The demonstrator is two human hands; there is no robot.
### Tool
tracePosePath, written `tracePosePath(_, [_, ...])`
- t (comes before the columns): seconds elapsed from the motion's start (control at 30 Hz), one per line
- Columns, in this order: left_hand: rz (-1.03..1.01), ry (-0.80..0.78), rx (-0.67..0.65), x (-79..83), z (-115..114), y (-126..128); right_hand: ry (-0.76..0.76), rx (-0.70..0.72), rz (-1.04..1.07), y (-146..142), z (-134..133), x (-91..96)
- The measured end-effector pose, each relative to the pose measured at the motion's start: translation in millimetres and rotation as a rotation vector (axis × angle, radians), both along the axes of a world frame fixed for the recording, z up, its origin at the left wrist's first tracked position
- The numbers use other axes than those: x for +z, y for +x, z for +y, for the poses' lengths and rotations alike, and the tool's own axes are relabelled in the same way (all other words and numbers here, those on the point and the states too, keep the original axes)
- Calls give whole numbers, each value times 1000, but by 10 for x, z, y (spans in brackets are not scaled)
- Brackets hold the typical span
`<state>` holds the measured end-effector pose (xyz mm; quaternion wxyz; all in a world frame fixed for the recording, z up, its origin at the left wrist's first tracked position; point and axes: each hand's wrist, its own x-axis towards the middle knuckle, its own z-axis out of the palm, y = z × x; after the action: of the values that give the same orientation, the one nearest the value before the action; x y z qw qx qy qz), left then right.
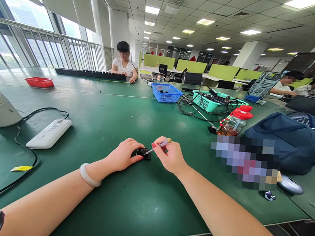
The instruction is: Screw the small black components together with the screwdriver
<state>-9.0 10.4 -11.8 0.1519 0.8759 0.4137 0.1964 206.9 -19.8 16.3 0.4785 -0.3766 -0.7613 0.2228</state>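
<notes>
A small black part [147, 156] lies on the green table [127, 207], partly covered by fingers; its exact kind is too small to make out. My left hand [125, 153] is closed on its left side, with the thumb along the near edge. In my right hand [170, 157] is a slim screwdriver [164, 143] with a pale purple, translucent handle. Its thin metal shaft slants down to the left, and the tip meets the top of the black part.
Left are a white power bank [50, 133], a cable and a red tray [39, 82]. Farther back stand a blue basket [166, 93] and a green basket [209, 104] with cables. A bottle [232, 122] and dark blue bag [288, 140] sit right. A person [125, 65] sits opposite.
</notes>
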Motion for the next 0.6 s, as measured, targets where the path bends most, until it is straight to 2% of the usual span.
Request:
tracePosePath(0.43, [19, -14, 7, 18, -15, 10, 7, -9, 13, 14, 8, -18])
tracePosePath(0.6, [-3, -3, 1, 17, -15, 8, 123, -23, -69, 5, -3, -28])
